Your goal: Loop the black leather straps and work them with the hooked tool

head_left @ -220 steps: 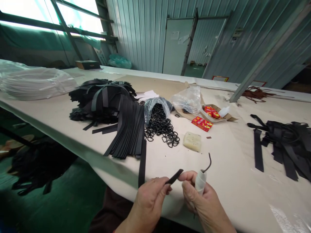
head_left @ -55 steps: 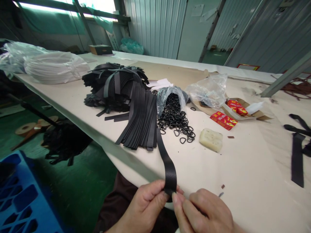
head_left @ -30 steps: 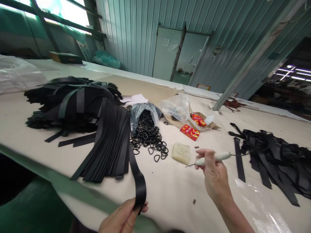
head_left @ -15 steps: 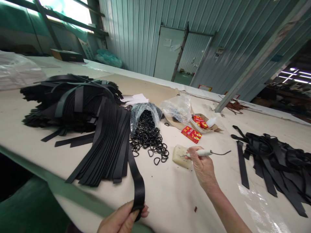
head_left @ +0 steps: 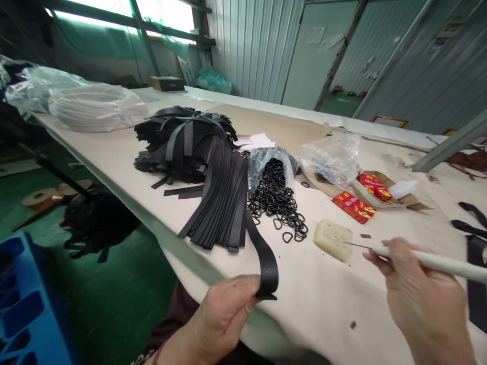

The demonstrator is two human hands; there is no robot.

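Black strap [head_left: 268, 266], pebbled grain: being gripped near its near end, mid-scene. It's being bent into a raised curve, short end being folded back underneath; the rest is being trailed off toward the far side. White-handled pick [head_left: 449, 263]: being held at right, tilted slightly, thin metal tip being pointed left. Pale yellow block [head_left: 332, 237]: dark-specked, rounded corners, lying flat right of the strap. Tip is being held at its right side; contact can't be confirmed.

L hand [head_left: 228, 312] grips 1 blk strap [head_left: 268, 271]; R hand [head_left: 424, 294] holds pale tool [head_left: 449, 262], prob. touching yellowish block [head_left: 332, 240].
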